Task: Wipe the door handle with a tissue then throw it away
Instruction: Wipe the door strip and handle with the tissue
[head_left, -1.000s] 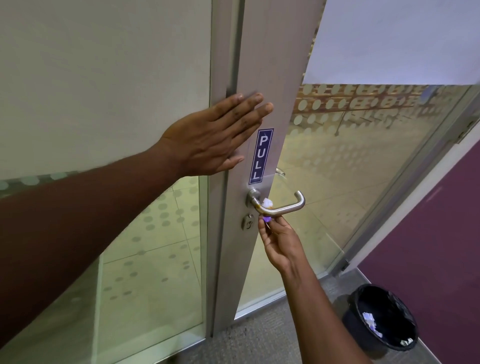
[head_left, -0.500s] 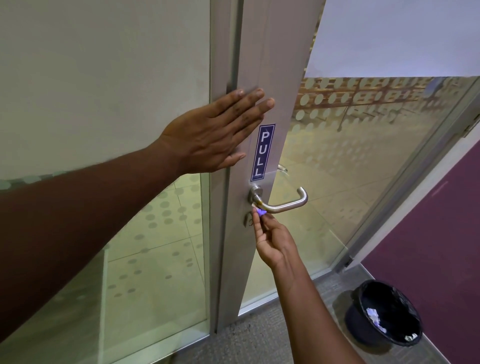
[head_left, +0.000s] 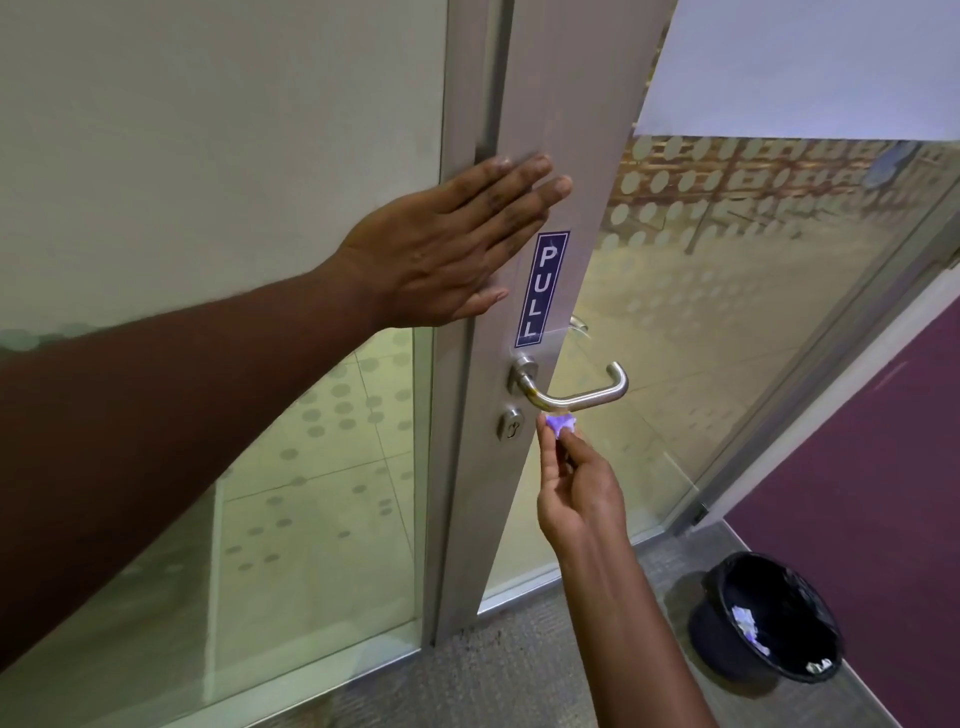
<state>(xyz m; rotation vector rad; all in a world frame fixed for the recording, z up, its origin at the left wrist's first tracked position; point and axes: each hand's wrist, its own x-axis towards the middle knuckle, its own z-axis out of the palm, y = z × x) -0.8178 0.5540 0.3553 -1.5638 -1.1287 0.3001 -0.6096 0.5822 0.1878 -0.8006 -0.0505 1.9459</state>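
While the left hand (head_left: 441, 249) is lying flat, fingers together, on the grey metal door frame, the right hand (head_left: 576, 499) is pinching the small crumpled white tissue (head_left: 558, 423), now slid outward beneath the brushed steel lever handle (head_left: 571, 397); wiping is progressing.

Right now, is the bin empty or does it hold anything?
Not empty. The bin stands open, and pale crumpled scraps lie inside on its black liner.

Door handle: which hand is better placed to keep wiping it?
The right hand: it pinches the tissue just under the door handle. The left hand lies flat on the door frame.
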